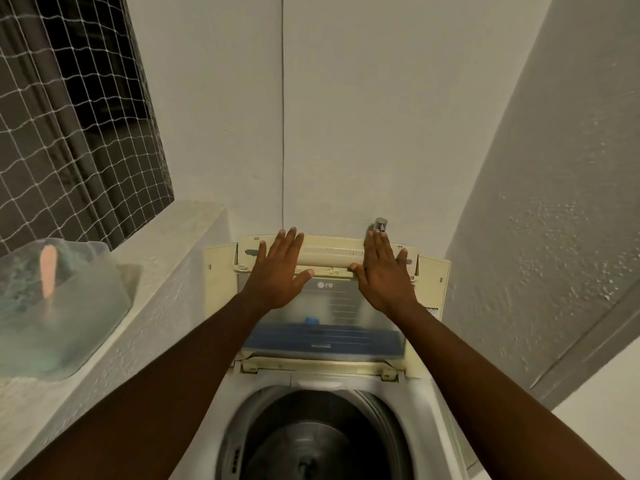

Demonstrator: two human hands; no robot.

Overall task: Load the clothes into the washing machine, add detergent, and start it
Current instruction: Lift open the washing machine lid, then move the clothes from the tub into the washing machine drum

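Both arms reach straight forward, and the left hand (282, 271) and right hand (382, 271) lie palm-down and flat on the raised lid (325, 306) of the one washing machine (429, 410). The left fingers (292, 242) are straight and slightly spread, with the tips at the lid's cream upper edge and the thumb angled inward. The right fingers (375, 244) are straight and held closer together, with that thumb also pointing inward. Neither hand curls round anything. The machine stands against the wall, between a rough ledge (166, 271) on the left and a textured wall on the right. Its single round drum (311, 438) is open and dark below the lid. One metal tap (381, 224) sticks out of the wall just beyond the right fingertips. One translucent tub (69, 323) sits on the ledge; its contents are blurred.
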